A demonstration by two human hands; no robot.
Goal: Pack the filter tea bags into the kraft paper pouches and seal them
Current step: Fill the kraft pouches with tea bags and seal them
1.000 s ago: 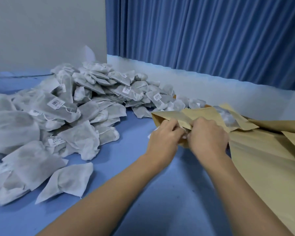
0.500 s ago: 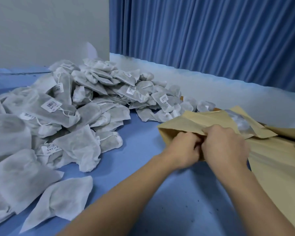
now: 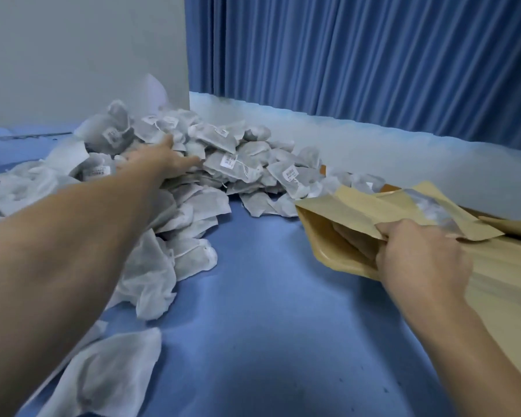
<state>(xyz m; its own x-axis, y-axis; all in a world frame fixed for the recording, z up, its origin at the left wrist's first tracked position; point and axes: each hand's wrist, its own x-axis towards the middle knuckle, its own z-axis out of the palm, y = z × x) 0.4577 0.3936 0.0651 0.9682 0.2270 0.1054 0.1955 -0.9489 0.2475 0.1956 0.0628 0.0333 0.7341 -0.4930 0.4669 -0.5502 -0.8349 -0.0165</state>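
A large heap of white filter tea bags [image 3: 223,164] with small paper tags covers the left and middle of the blue table [image 3: 268,326]. My left hand [image 3: 163,159] is stretched far out over the heap, fingers spread and resting on the bags. My right hand [image 3: 418,257] grips a kraft paper pouch [image 3: 337,233] by its upper edge, with fingers inside the gaping mouth, which faces left. The pouch has a clear window on its upper face.
More kraft pouches [image 3: 506,296] lie stacked under and behind the held one at the right. A grey wall [image 3: 73,55] and a blue curtain [image 3: 358,55] stand behind the table. Loose tea bags [image 3: 103,371] lie near the front left edge.
My left hand has let go of the pouch mouth and reached out left onto the tea bag heap. My right hand alone now holds the pouch, whose mouth gapes wider.
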